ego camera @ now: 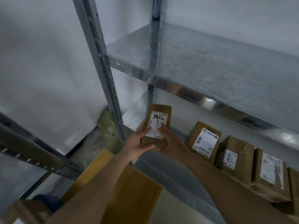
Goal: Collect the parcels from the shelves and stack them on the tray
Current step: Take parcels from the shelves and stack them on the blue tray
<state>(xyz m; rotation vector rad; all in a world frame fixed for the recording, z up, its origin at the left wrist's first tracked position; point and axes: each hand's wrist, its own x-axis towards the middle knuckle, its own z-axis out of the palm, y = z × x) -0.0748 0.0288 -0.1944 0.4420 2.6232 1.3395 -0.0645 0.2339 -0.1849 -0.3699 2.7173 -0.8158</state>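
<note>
A brown cardboard parcel (160,110) with a white label marked "98LL" is held in both hands at the left end of the lower metal shelf (169,173). My left hand (139,143) grips its near left side, thumb across the label's lower edge. My right hand (168,139) holds the near right side, fingers on the label. To the right, three more brown parcels stand in a row on that shelf: one with a big white label (203,141), a crumpled one (234,154), and a larger one (271,175). A yellow-brown tray (137,196) lies below my forearms.
The upper metal shelf (210,62) holds nothing and juts out above the parcels. A perforated steel upright (111,88) stands just left of the held parcel. Green and clear plastic bags (106,130) fill the corner behind it. Another rack's beam (32,152) crosses the lower left.
</note>
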